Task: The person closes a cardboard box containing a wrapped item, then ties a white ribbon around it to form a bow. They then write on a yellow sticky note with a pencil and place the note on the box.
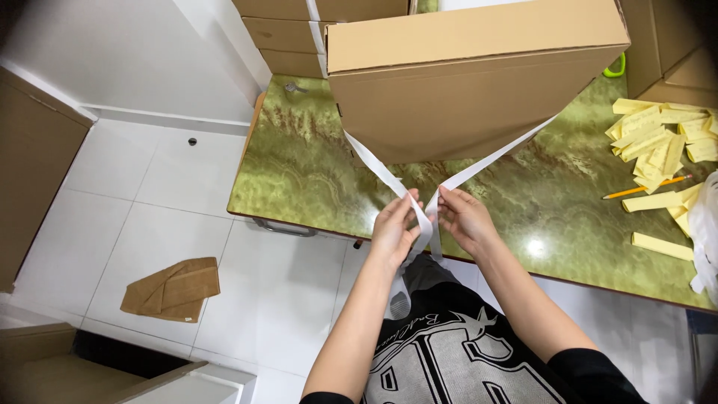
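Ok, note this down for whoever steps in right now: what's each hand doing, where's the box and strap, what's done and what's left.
Left hand: closed on the left end of the white strap, at the table's near edge.
Right hand: pinching the right end of the strap.
Cardboard box: on the green marble-look table, with the strap running out from under it on both sides to the hands.
Done: both ends brought together and crossed in front of the box.
Left: no finished knot shows; the ends seem not yet tied.
Nearby: yellow paper slips and a pencil to the right.
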